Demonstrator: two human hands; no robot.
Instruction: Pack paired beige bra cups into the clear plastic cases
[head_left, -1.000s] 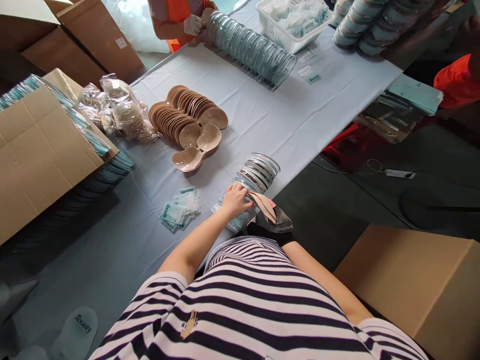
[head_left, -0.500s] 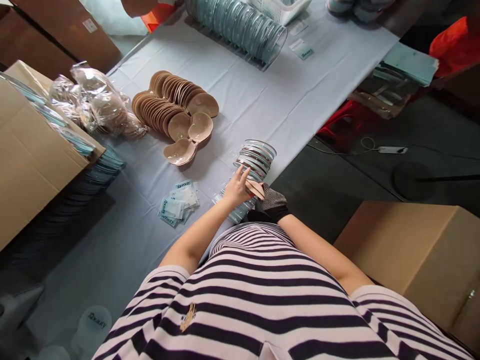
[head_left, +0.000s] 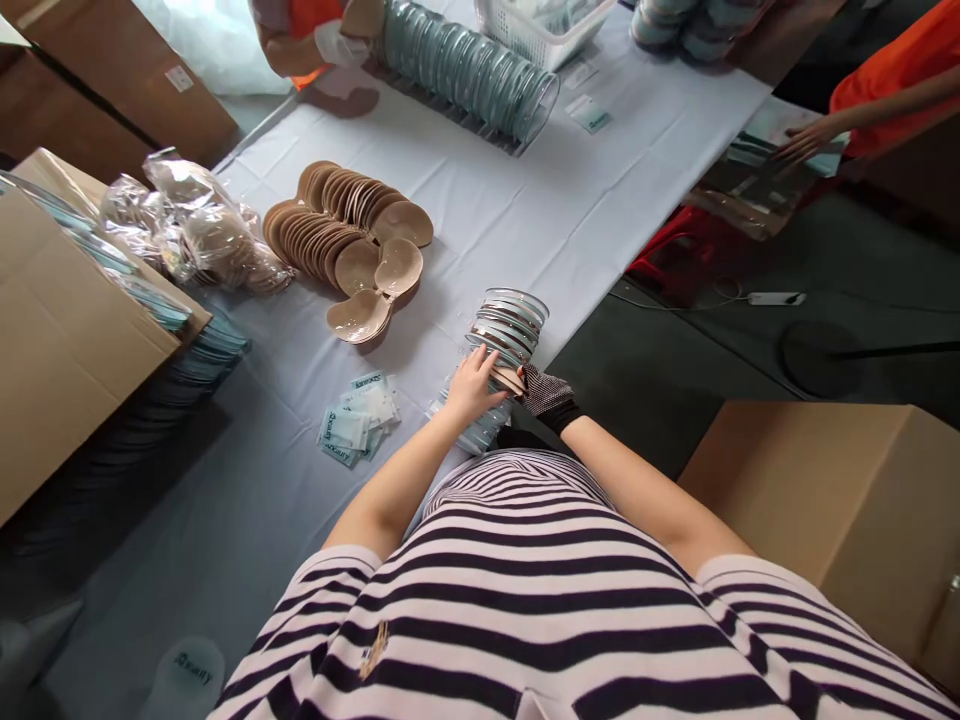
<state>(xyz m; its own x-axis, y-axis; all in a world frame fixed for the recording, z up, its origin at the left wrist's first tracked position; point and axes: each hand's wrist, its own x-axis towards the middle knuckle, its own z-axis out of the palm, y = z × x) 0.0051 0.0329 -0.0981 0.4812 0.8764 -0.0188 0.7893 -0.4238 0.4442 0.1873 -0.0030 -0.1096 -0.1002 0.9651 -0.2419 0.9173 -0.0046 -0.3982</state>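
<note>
Head view only. Left hand (head_left: 471, 383) is seen laid bare on the near end of a row of clear round cases (head_left: 501, 345), fingers spread across the rims rather than pinching. Right hand (head_left: 546, 392), in a dotted dark glove, is closed on a beige silicone cup (head_left: 508, 379), pinched at its edge just beside the left grip. The row's long axis runs away from both grips, up and to the right, along the edge of the worktop (head_left: 570, 220). Both forearms are bent inward, close to the striped shirt. Left of the left grip, small printed sachets (head_left: 354, 421) are scattered; farther off, more beige cups (head_left: 341, 232) are fanned out.
</note>
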